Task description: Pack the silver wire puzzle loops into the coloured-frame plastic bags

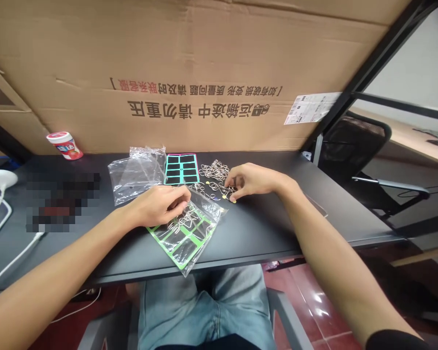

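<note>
My left hand rests with curled fingers on a clear plastic bag that holds a green-framed card of black squares and some metal wire clips. My right hand reaches into a loose pile of metal wire clips on the black desk, its fingers pinched on something small among them. A second card with a teal and pink frame lies flat just behind the left hand.
Several empty clear plastic bags lie at the left of the cards. A small red and white canister stands at the back left. A large cardboard sheet walls the desk's far side. White cables run at the left; a black chair is at the right.
</note>
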A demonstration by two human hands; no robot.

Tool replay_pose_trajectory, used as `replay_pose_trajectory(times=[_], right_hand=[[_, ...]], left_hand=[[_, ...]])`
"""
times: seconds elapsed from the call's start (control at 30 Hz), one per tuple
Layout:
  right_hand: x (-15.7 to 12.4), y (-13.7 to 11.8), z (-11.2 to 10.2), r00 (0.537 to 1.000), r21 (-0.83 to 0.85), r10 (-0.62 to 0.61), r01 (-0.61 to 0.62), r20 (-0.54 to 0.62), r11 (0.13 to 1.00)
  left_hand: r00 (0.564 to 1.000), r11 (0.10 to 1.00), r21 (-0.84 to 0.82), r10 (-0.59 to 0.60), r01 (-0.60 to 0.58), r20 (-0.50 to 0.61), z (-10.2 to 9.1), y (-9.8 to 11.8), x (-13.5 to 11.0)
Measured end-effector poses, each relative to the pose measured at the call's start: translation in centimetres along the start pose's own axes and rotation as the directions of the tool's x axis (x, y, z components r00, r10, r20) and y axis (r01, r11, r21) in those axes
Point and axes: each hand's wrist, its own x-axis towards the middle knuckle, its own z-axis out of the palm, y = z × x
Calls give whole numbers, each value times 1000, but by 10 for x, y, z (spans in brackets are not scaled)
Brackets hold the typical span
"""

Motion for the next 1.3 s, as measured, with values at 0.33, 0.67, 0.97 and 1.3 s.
replay_pose_trajectory(times=[0.33, 0.67, 0.97, 1.3], right_hand=[[6, 1, 2, 979, 71, -158, 168, -129, 983], [19, -37, 30, 906, 454, -1, 212, -423, 865], [15, -66, 41, 885, 193, -396, 445, -245, 875], [-1, -14, 2, 999, -5, 36, -36, 37, 999]], left_hand=[[998, 996, -68, -57, 58, 16, 3, -1, 1], [998, 998, 61, 33, -30, -49, 3, 1, 0], [957, 967, 172, 221, -190, -189, -3, 7, 0], [954, 959, 201, 238, -201, -182, -8, 5, -2]])
